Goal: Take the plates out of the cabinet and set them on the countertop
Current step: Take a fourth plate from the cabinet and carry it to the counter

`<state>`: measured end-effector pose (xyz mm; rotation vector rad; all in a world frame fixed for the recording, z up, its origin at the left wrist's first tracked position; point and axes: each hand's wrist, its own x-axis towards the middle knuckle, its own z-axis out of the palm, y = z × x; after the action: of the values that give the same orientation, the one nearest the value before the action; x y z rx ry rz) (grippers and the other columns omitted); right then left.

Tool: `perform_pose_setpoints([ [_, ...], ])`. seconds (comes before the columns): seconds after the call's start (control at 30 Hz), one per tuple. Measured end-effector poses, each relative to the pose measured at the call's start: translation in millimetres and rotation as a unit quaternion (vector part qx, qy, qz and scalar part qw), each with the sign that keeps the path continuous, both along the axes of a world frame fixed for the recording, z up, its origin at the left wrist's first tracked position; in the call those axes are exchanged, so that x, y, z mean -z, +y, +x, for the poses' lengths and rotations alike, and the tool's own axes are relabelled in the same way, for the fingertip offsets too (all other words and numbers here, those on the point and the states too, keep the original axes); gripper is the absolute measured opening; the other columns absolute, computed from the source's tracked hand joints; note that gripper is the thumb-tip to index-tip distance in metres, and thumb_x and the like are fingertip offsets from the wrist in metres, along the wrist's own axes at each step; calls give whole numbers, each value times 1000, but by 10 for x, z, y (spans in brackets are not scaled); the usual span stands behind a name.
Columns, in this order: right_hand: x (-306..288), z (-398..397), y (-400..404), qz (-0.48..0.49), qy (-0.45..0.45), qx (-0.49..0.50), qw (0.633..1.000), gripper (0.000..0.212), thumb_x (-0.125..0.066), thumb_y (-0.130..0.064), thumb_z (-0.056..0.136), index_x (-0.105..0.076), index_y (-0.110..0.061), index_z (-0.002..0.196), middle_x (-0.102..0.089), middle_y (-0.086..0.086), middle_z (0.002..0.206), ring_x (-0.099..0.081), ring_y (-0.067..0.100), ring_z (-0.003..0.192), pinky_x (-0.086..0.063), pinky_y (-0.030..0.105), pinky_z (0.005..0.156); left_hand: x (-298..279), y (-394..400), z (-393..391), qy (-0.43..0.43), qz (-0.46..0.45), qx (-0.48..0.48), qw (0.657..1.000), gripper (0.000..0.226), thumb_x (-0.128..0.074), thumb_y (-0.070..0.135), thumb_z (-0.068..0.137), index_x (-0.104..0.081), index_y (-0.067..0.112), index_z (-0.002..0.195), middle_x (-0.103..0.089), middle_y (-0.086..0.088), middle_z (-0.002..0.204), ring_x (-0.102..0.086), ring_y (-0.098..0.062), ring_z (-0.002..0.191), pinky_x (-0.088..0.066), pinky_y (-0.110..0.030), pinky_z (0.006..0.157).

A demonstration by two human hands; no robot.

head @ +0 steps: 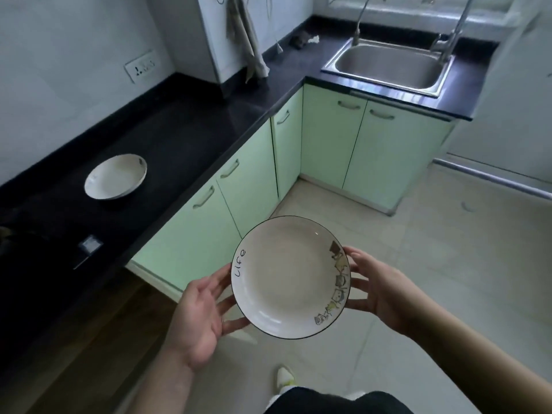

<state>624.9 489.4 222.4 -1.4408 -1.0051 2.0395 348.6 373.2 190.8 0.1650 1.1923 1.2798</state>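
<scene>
A white plate with a black rim (286,276), the word "Life" and small cartoon figures on its edge, is held level over the floor in front of me. My left hand (203,318) supports its left edge from below with spread fingers. My right hand (379,291) grips the right edge. Another white plate (116,180) lies on the black countertop (185,138) at the left. The pale green cabinet doors (245,180) below the counter are all closed.
A steel sink (388,67) with two taps sits in the far counter. A cloth hangs from a white unit (245,40) in the corner. A wall socket (140,67) is above the counter. A dark appliance (86,246) occupies the near left counter. Tiled floor spreads to the right.
</scene>
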Motion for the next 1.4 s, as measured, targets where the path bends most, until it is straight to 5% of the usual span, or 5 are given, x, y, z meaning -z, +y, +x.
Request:
perform_pose_setpoints([
  [0.27, -4, 74, 418, -62, 18, 111, 992, 23, -54, -35, 96, -69, -28, 112, -66, 11, 118, -65, 29, 107, -59, 50, 77, 62, 676, -17, -12, 4, 52, 999, 52, -28, 39, 96, -69, 26, 124, -64, 2, 134, -56, -34, 123, -55, -61, 83],
  [0.47, -10, 249, 1054, -62, 36, 147, 987, 25, -54, -33, 94, -68, -26, 114, -64, 12, 120, -64, 29, 106, -58, 49, 77, -33, 1408, 148, 16, 8, 75, 997, 53, -25, 38, 97, -61, 23, 134, -64, 4, 134, -58, -29, 119, -57, -52, 74],
  [0.67, -22, 513, 1895, -57, 58, 127, 989, 21, -59, -37, 90, -75, -32, 103, -67, 9, 116, -66, 25, 98, -59, 39, 62, -204, 2147, 445, 32, 11, 56, 998, 51, -28, 37, 96, -68, 24, 125, -66, 3, 131, -62, -25, 113, -57, -49, 72],
  [0.9, -114, 325, 2731, -41, 70, 72, 994, 23, -54, -41, 94, -73, -38, 106, -67, 1, 116, -64, 22, 102, -57, 40, 72, -450, 2692, 453, 74, 5, -10, 997, 51, -29, 41, 96, -73, 30, 118, -66, 4, 131, -66, -22, 106, -58, -49, 72],
  [1.4, -149, -1604, 3457, -39, 56, -109, 992, 23, -61, -42, 89, -74, -30, 104, -65, 7, 110, -63, 23, 94, -58, 43, 70, -325, 2502, -805, 47, 9, -205, 978, 59, -23, 56, 97, -71, 31, 122, -64, 9, 135, -61, -25, 120, -57, -53, 77],
])
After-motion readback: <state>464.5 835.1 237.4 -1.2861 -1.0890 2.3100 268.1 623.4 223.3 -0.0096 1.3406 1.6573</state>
